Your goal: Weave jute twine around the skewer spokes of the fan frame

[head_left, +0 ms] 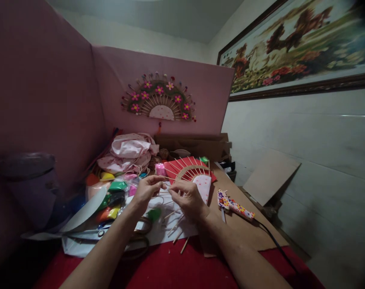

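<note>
Small fan: a half-made stick fan (201, 185) lies just beyond the person's right hand, on the counter (170, 265), with a red sheet (170, 170) under part of it.
Done on it: thin sticks spread out in rays, a brown curved band (185, 171) crosses them, and pale dotted cloth covers the base. The right hand hides its near side.
Left, as far as shows: no flowers or coloured tips are visible on it. Judging by the larger fan (160, 89) on the pink wall panel, which has both plus a wide dark band, the small one seems about midway.
Left hand (148, 188): fingers drawn narrow, near the fan's left sticks. A thin strand may run between the fingertips; I cannot tell whether they grip it.
Right hand (187, 198): fingers curled in, thumb near the forefinger, close to the left fingertips. What they hold, if anything, is too small to tell.
Loose sticks (184, 245): a few lie below the right hand, apart from the fan.
Glue gun (236, 208): flower-patterned, lying on brown cardboard (260, 235) to the right, in neither hand.
Colour supplies: bright packets (118, 185) sit at left, beside crumpled dotted cloth (131, 146).
</note>
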{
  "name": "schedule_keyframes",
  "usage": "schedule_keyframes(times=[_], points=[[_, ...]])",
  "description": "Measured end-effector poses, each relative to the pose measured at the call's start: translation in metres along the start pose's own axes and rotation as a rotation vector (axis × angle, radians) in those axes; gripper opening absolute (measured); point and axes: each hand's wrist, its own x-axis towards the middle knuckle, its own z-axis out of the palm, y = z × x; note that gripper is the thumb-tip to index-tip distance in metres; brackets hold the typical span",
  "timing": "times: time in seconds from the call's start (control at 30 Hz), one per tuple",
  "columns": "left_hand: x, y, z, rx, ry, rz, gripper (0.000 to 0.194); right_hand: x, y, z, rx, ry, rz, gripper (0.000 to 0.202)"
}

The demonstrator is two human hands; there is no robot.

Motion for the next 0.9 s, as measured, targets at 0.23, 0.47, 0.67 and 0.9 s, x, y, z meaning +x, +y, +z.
schedule_keyframes(times=[0.23, 0.47, 0.67, 0.9], points=[[0.0, 0.002, 0.005, 0.152, 0.139, 0.039, 0.021, -0.003, -0.007, -0.002, 0.598, -0.43, 0.265, 0.011], [0.005, -0.007, 0.003, 0.301, 0.178, 0.124, 0.018, -0.003, -0.007, -0.006, 0.733, -0.515, 0.365, 0.016], [0.004, -0.011, -0.003, 0.675, 0.229, 0.23, 0.015, 0.0, 0.0, -0.015, 0.669, -0.547, 0.39, 0.011], [0.0, -0.006, -0.003, 1.153, 0.17, 0.185, 0.013, -0.002, 0.001, -0.01, 0.61, -0.638, 0.377, 0.007]])
